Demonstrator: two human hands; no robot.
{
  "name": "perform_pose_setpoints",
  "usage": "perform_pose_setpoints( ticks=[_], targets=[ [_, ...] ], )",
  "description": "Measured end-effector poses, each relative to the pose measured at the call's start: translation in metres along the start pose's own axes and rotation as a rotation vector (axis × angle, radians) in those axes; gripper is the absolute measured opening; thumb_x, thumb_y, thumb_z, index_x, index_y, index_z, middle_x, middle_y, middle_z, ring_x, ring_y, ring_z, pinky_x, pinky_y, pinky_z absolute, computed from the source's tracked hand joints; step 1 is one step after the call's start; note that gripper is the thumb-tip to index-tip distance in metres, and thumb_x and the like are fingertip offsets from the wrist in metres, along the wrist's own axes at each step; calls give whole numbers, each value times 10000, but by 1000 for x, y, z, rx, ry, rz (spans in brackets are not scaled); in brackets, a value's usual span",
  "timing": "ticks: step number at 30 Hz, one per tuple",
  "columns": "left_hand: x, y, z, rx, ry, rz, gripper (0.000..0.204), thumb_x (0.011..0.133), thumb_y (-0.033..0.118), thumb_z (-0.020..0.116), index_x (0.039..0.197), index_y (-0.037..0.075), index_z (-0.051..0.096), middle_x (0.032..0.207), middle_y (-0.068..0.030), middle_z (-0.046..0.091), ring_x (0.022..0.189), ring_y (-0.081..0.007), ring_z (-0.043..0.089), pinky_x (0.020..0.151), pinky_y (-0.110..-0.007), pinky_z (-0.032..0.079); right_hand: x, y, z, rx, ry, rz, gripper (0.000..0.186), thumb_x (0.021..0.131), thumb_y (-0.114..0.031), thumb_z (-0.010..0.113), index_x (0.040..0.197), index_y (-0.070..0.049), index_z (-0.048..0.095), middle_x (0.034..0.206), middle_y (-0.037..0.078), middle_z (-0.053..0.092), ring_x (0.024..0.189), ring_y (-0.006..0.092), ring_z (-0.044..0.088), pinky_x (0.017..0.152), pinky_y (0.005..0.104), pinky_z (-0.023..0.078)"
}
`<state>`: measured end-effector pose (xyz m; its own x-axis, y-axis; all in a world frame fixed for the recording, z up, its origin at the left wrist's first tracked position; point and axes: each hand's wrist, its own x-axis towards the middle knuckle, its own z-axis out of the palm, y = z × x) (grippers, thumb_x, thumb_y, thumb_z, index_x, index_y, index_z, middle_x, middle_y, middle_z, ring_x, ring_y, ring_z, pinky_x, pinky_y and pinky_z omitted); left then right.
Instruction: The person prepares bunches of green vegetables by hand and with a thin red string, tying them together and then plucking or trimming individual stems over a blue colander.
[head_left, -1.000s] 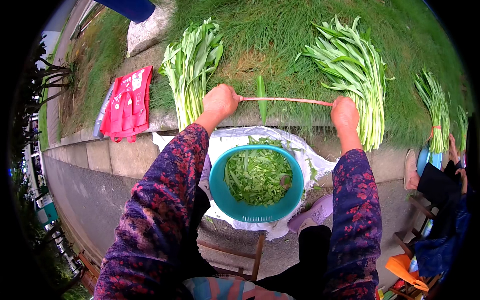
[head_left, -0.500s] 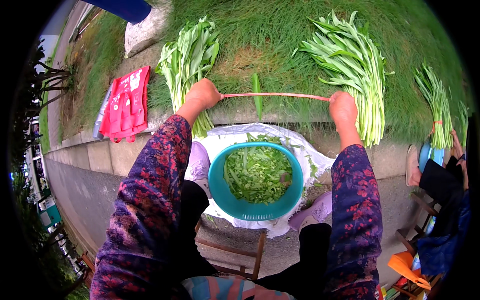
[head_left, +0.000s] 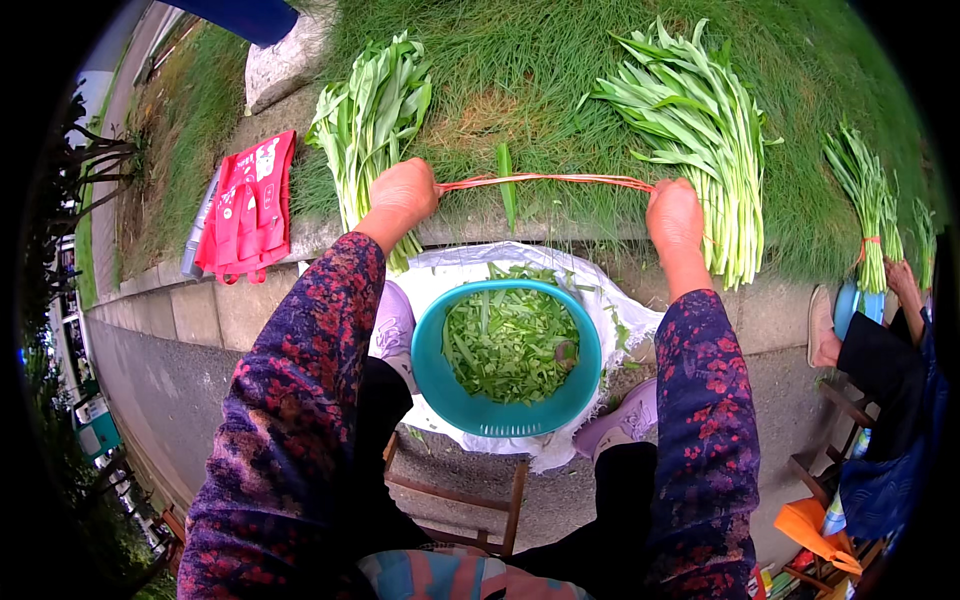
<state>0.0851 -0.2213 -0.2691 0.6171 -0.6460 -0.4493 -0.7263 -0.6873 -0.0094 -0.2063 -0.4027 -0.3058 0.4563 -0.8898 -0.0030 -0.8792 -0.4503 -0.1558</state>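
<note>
Between my two hands stretches a thin pinkish-red cord [head_left: 545,177], now showing several strands. My left hand [head_left: 404,190] is closed on one end, in front of a bundle of leafy long-stemmed greens [head_left: 362,120]. My right hand [head_left: 676,218] grips the other end beside a larger pile of similar greens [head_left: 728,150]. A loose green leaf [head_left: 506,195] lies on the grass behind the cord. Below my hands, a teal oval tub [head_left: 505,420] holds many cut leaf pieces and sits on a white woven sheet [head_left: 625,305] between my feet.
A red bag [head_left: 245,205] lies at the left by a white rock [head_left: 275,70]. At the right, another person's hand [head_left: 904,279] is at tied bundles of greens [head_left: 868,215], near a wooden stool and an orange bag [head_left: 815,535]. Grass borders the concrete kerb [head_left: 215,310].
My left hand has moved leftward and up since a second ago, my right hand slightly left and up. The cord looked like one flat band and now shows separated strands.
</note>
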Motion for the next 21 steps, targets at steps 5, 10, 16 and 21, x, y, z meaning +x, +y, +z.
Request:
perform_pose_setpoints(
  ticks=[5,10,16,21],
  targets=[
    [-8,2,-17,3,-62,26,318,741,330,722,911,65,676,934,-152,668,907,-316,641,784,-398,511,-3,-3,-9,29,-3,1,138,745,-7,537,822,-4,652,912,182,606,881,342,603,777,408,505],
    [-15,-6,-27,25,22,85,241,722,221,714,897,61,673,925,-176,662,908,-331,637,783,-410,512,-9,-12,-18,73,12,-30,170,752,-4,528,888,27,625,950,187,597,933,346,579,806,398,492],
    [-23,-9,-40,-12,56,185,304,713,108,660,1013,59,641,984,-184,649,941,-338,624,807,-410,505,-18,-9,-24,66,129,-114,244,891,-97,439,1027,49,580,1086,213,562,1033,339,535,901,387,440],
    [-23,-24,-32,-173,70,201,652,705,90,686,1305,50,434,1124,-196,600,1017,-331,595,874,-367,478,-25,-24,-35,99,251,-206,288,870,-92,475,1121,12,572,1242,200,488,1197,364,415,1013,417,338]
  ],
)
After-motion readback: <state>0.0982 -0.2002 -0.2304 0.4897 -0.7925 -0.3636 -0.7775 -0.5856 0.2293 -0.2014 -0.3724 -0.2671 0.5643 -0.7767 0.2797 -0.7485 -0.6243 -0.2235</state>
